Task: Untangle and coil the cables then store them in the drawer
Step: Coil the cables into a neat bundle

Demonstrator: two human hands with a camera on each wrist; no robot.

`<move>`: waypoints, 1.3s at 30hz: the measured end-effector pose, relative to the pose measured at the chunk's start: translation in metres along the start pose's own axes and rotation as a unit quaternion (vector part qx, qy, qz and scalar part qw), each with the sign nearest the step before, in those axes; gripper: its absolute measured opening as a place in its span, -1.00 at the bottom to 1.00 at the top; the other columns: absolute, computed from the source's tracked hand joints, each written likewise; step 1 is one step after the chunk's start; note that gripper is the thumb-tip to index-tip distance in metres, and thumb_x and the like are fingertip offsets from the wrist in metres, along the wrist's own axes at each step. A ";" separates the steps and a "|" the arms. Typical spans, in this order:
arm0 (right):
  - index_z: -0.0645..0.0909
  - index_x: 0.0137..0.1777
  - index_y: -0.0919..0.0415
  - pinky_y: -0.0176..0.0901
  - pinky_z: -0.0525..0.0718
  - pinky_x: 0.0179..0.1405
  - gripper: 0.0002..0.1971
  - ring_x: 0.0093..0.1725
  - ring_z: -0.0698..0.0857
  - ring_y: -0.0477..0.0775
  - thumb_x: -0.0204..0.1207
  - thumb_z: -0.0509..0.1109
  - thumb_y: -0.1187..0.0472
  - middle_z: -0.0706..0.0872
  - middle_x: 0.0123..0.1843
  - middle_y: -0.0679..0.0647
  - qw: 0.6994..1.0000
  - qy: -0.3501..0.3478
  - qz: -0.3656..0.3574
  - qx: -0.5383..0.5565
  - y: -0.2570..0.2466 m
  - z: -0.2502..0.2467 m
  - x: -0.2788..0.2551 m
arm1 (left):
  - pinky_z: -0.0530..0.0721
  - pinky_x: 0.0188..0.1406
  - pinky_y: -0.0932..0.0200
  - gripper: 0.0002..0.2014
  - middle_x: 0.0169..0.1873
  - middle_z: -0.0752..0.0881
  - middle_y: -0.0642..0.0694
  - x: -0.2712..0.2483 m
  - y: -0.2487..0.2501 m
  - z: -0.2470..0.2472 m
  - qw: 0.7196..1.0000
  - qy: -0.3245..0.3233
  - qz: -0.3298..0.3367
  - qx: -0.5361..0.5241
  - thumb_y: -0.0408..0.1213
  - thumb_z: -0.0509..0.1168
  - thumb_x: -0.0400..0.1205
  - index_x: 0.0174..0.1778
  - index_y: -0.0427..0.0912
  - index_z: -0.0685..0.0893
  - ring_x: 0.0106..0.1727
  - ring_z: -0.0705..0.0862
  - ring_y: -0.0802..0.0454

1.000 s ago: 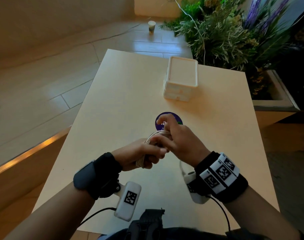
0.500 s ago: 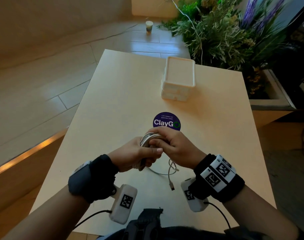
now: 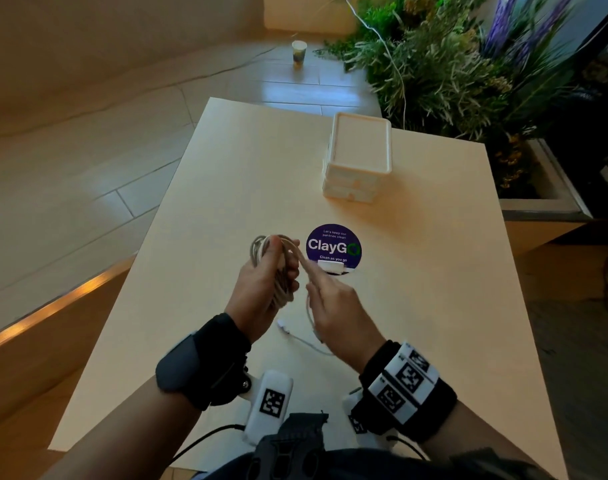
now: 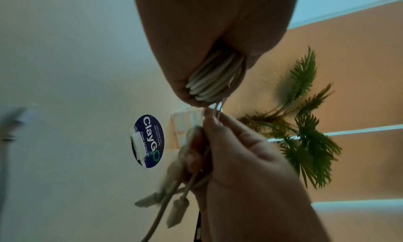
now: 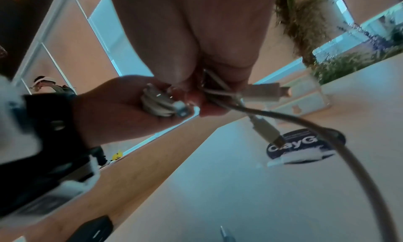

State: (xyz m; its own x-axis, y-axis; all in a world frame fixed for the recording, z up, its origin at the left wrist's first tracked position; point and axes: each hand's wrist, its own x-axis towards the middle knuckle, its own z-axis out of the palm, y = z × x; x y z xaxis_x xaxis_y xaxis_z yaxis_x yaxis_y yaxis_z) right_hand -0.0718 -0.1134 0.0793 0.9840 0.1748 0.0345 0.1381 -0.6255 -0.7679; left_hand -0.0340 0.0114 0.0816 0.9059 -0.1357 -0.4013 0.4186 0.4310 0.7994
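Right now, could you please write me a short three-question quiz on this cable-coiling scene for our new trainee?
1. True or false: the drawer unit on the table stands with a drawer pulled open.
2. Which hand grips the coiled cable bundle? A) left hand B) right hand C) neither
3. Fill in: the small white block lies on the near edge of the round ______ sticker.

Key:
1. False; in the head view its drawers look closed.
2. A; its fingers curl round the loops, while the right hand pinches the loose end.
3. ClayGo.
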 end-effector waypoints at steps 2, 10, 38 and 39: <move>0.26 0.55 0.22 -0.02 0.62 0.06 -0.53 0.02 0.65 0.17 0.64 0.11 0.37 0.68 0.07 0.26 1.000 -0.015 0.010 -0.003 -0.005 0.010 -0.003 | 0.57 -0.39 0.25 -0.60 -0.35 0.56 -0.10 0.001 -0.002 0.004 0.999 0.036 0.031 0.021 -0.01 0.12 0.68 0.09 -0.30 0.63 -0.36 0.54 0.09; 0.13 0.61 0.19 0.05 0.61 0.06 -0.47 0.07 0.63 0.24 0.61 0.00 0.27 0.65 0.12 0.29 0.998 -0.045 0.029 0.021 -0.007 0.020 -0.004 | 0.64 0.03 0.07 -0.59 -0.17 0.80 -0.09 0.009 -0.006 0.003 0.995 0.082 -0.007 -0.062 0.03 0.06 0.70 -0.07 -0.23 0.64 -0.06 0.77 0.05; 0.53 0.30 0.29 -0.30 0.39 -0.20 -0.69 -0.20 0.50 -0.04 0.67 0.13 0.19 0.61 -0.17 0.08 0.993 -0.091 -0.068 -0.040 -0.006 -0.013 0.001 | 0.46 -0.38 0.12 -0.73 -0.42 0.36 0.04 0.032 0.004 -0.005 0.960 0.154 0.165 0.166 -0.02 0.28 0.60 -0.30 0.00 0.36 -0.40 0.35 0.08; 0.55 0.27 0.28 -0.27 0.45 -0.16 -0.67 -0.19 0.54 -0.01 0.67 0.10 0.13 0.65 -0.14 0.11 0.989 -0.094 -0.091 -0.065 -0.005 -0.017 0.004 | 0.43 -0.38 0.10 -0.70 -0.43 0.34 0.04 0.032 0.003 -0.007 0.960 0.124 0.157 0.196 0.00 0.28 0.60 -0.32 -0.01 0.35 -0.39 0.33 0.07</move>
State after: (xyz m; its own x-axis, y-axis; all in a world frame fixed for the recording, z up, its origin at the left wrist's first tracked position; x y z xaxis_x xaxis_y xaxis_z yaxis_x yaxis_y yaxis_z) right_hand -0.0664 -0.1224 0.0940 0.9050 0.4239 0.0351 0.3359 -0.6617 -0.6703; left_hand -0.0039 0.0143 0.0679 0.9685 0.1837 -0.1679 0.1632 0.0403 0.9858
